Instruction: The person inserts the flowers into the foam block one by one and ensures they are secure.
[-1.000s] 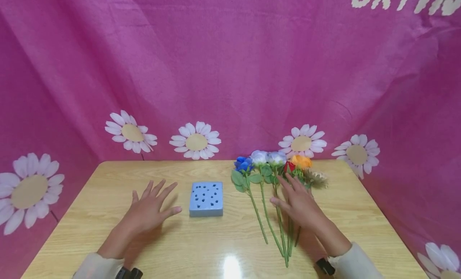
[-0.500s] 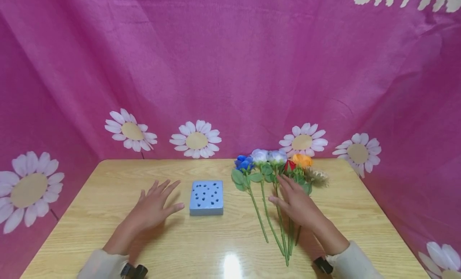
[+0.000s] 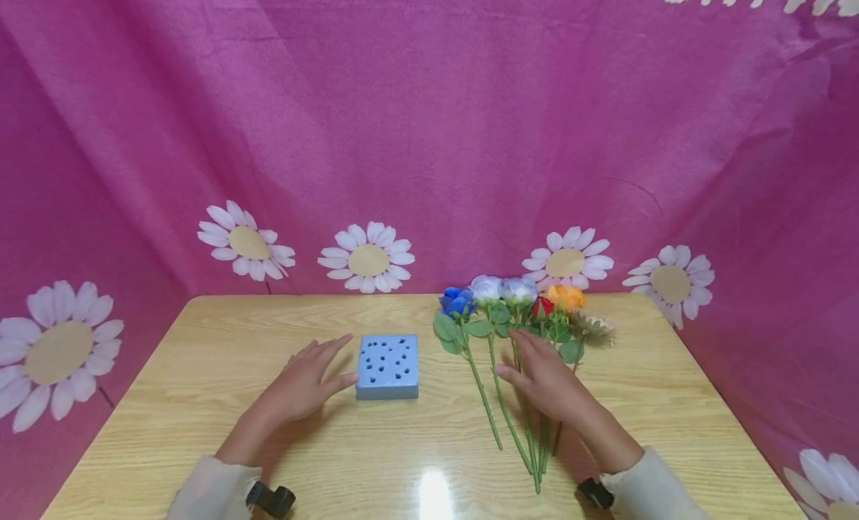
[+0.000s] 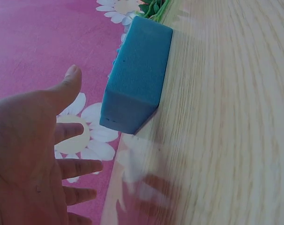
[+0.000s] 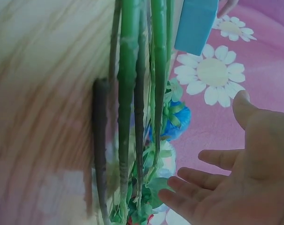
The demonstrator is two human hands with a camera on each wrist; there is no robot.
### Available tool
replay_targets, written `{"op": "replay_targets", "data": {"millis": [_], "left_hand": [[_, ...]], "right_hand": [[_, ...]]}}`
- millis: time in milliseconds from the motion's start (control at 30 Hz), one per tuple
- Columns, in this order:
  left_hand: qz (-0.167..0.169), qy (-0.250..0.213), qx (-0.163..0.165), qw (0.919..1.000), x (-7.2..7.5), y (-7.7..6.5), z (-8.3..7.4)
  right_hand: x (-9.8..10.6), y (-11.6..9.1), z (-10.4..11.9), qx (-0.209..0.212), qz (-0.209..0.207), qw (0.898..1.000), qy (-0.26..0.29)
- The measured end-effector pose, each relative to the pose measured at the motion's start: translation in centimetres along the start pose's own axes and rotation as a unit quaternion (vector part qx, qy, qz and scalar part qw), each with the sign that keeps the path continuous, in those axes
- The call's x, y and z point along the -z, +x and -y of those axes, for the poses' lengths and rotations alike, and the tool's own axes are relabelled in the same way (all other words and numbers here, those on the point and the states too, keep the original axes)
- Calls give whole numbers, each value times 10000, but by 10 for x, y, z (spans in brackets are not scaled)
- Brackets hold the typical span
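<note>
Both of the person's hands were relaxed, fingers out and gripping nothing. I saw the left hand (image 3: 303, 386) at nine o'clock from the blue holed block (image 3: 387, 363), just beside it on the wooden table (image 3: 349, 468). The right hand (image 3: 549, 378), at three o'clock, hung over the flowers (image 3: 499, 312), whose blooms pointed toward twelve.

On the table (image 3: 429, 434) the block (image 3: 387, 365) lies just right of the left hand (image 3: 302, 383); the flowers (image 3: 520, 289) lie farther right, partly beneath the right hand (image 3: 546, 378). Behind the table's far edge hangs the curtain (image 3: 429, 147).
</note>
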State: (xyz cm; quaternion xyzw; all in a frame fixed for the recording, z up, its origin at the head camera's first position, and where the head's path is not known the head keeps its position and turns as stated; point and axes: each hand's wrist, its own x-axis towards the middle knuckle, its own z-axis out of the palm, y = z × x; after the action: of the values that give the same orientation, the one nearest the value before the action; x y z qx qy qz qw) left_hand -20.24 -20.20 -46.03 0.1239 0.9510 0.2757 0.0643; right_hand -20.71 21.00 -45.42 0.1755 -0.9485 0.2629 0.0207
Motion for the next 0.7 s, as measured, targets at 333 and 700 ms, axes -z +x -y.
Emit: {"op": "replay_targets", "data": {"millis": [333, 700], "left_hand": [[264, -943, 78, 9952, -5, 7, -1], [294, -1492, 2, 9884, -11, 11, -3]], "right_hand": [[-3, 0, 9, -209, 236, 9992, 259], [-9, 0, 14, -216, 373, 9974, 578]]}}
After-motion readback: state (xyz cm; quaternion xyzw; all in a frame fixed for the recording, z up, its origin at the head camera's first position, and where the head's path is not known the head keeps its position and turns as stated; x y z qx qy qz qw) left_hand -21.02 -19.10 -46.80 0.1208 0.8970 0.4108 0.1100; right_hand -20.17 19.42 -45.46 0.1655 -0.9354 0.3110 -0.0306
